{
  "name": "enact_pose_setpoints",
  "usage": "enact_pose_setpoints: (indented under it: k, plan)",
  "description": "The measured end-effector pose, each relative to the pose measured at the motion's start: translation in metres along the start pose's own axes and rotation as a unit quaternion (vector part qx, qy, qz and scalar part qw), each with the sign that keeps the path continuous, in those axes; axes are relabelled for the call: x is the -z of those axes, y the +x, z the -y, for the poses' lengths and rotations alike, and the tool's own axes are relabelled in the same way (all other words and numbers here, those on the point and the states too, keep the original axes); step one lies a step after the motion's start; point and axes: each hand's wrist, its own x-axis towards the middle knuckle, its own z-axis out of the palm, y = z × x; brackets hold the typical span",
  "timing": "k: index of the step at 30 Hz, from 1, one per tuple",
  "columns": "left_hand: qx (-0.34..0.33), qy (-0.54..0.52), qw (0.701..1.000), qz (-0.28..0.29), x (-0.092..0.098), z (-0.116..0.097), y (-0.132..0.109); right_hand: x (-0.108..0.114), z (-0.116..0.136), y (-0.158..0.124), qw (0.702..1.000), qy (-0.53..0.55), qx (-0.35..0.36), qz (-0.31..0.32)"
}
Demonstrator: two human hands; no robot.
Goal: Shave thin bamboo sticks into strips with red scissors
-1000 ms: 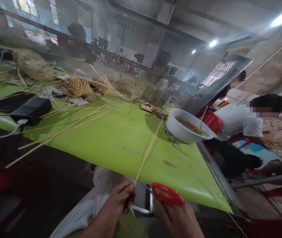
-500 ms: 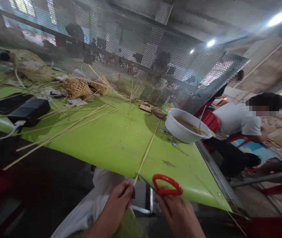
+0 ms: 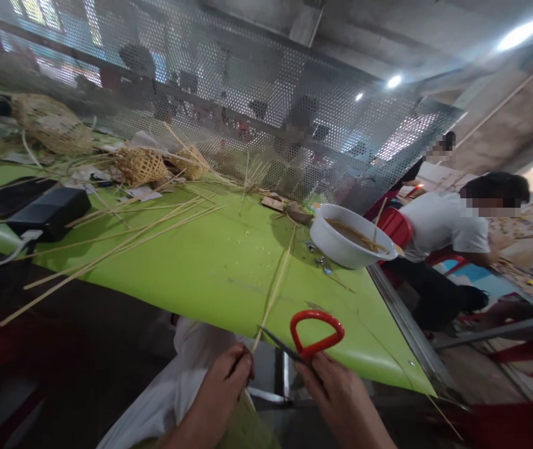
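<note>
While the left hand (image 3: 229, 371) pinches the near end of a pale bamboo strip (image 3: 276, 287) between thumb and forefinger, the right hand (image 3: 332, 386) is closed around the lower part of a pair of scissors (image 3: 297, 354), one red loop standing free above the knuckles; how the fingers sit on the other handle cannot be told. The left grip seems to keep the strip steady just below the bench edge, and the strip's far part lies across the green-covered bench (image 3: 210, 274), which probably bears its length. Its long axis runs away from the person, leaning slightly right, with the far end near the white basin (image 3: 334, 246); it may be two strips lying together. The dark blade points forward and to the left, across the strip's line, its tip beside or touching it just beyond the left fingers; whether the blades are parted is unclear. The right hand likely comes from the side so the blade meets the strip crosswise. Other loose strips (image 3: 107, 252) lie slantwise on the left, some overhanging the edge, with small woven baskets (image 3: 140, 165) behind them
</note>
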Motion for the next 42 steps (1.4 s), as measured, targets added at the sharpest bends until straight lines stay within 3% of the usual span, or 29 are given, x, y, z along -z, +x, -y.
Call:
enact_pose_setpoints:
  k: [7,16,21,26,34,42]
  plan:
    - [-0.001,-0.012,1.000,0.015,-0.001,0.001,0.004,0.000,0.003,0.001,0.999,0.009,0.034,0.022]
    - [-0.008,-0.002,1.000,0.021,-0.002,0.006,0.007,-0.001,0.003,0.001,0.999,0.035,0.011,0.022]
    - [-0.007,-0.022,1.000,0.010,-0.002,0.001,0.007,-0.003,0.000,0.003,1.000,0.028,-0.008,-0.007]
    - [-0.007,-0.039,0.999,0.019,0.000,-0.003,0.011,-0.002,0.005,0.000,0.998,0.052,0.010,0.042]
    - [0.012,-0.028,0.999,0.036,0.008,-0.001,0.007,-0.002,-0.001,0.010,0.999,0.038,0.004,0.011]
    - [0.007,-0.018,0.999,0.043,0.010,-0.002,0.007,-0.008,0.007,-0.003,0.999,0.038,0.004,0.030]
